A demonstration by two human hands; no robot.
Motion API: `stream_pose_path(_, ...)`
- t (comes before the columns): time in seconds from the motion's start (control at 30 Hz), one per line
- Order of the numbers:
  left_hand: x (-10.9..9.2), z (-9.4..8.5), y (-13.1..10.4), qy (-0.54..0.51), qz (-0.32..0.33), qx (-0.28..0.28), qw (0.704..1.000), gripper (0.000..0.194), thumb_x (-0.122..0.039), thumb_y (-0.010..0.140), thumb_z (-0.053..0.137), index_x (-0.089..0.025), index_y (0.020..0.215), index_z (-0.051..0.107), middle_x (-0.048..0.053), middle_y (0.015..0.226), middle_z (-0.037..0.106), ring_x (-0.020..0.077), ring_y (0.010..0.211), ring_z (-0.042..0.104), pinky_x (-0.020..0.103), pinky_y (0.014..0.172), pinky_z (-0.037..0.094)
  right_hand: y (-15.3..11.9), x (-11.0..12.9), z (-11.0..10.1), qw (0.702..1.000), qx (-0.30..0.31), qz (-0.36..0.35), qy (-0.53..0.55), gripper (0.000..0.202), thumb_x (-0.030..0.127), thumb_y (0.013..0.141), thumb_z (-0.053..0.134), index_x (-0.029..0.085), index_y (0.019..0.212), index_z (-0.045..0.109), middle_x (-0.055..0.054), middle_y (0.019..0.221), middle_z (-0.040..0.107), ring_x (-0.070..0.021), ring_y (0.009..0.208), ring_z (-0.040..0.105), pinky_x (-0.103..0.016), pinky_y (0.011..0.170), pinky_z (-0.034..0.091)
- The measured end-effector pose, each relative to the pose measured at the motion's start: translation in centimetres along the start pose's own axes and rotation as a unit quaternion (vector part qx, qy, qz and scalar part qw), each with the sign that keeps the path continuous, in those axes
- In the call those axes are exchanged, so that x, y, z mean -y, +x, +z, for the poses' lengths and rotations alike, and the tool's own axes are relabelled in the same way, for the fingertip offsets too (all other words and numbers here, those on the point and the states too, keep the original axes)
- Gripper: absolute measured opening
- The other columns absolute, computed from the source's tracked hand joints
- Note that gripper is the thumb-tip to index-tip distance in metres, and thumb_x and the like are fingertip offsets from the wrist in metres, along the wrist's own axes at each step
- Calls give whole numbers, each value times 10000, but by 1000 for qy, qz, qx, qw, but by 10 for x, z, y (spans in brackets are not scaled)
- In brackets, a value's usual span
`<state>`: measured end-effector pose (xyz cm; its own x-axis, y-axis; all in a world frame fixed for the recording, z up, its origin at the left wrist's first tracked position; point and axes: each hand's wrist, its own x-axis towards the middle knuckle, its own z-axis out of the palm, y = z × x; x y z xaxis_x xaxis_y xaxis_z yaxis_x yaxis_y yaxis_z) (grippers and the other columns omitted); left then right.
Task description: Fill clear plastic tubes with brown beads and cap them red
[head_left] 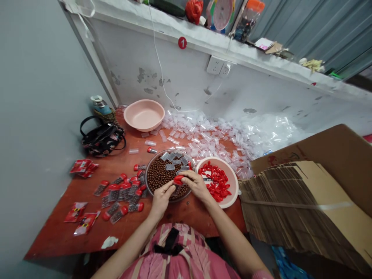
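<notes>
Full tubs (125,192): one heap
Empty tubs (205,135): lots left
My left hand (159,201), right hand (197,186): pinching a red cap (178,179)

Black patterned handbag (103,139) beside flask (101,105)

1. A bare strip of table (116,166) is left between the handbag (103,141) and the filled boxes (124,193).
2. The right side is blocked by stacked cardboard (276,203).
3. The rear is crowded by clear cases (200,133) and a pink basin (144,115).

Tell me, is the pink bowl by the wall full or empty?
Empty: the pink bowl shows only its bare inside.
</notes>
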<state>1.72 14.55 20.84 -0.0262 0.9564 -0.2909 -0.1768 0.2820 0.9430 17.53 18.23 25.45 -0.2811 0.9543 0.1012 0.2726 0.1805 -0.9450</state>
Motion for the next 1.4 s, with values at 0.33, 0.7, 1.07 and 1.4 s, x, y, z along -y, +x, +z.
stream_pose_path(0.33,-7,4,0,-121,-34,-43,991,425,-340,613,702,-140,986,668,110,1046,660,244,910,622,366,819,478,-8,9,8,978,-3,-141,-156,281,243,862,447,190,1123,535,-88,1058,595,-156,1007,549,-317,884,444)
stream_pose_path(0.7,-21,13,-4,-147,-24,-21,989,366,-306,624,692,-127,944,685,100,915,698,206,817,634,320,797,473,-16,-10,35,893,-67,-190,-402,586,358,752,524,42,1223,375,-178,998,558,-252,920,536,-372,765,484)
stream_pose_path(1.07,33,-29,30,-22,-33,-104,994,483,-413,626,654,-106,999,647,126,1025,665,235,883,631,369,807,484,-5,-51,55,929,87,-66,-354,969,420,670,642,116,1390,68,-181,1357,338,-269,1214,366,-390,932,391)
stream_pose_path(1.4,46,-144,52,135,-10,-295,946,400,-335,708,572,-167,1068,613,86,1150,610,242,1097,526,392,991,326,77,-85,62,851,150,9,-503,420,102,844,352,178,1255,387,-102,1226,489,-206,1056,468,-329,829,434)
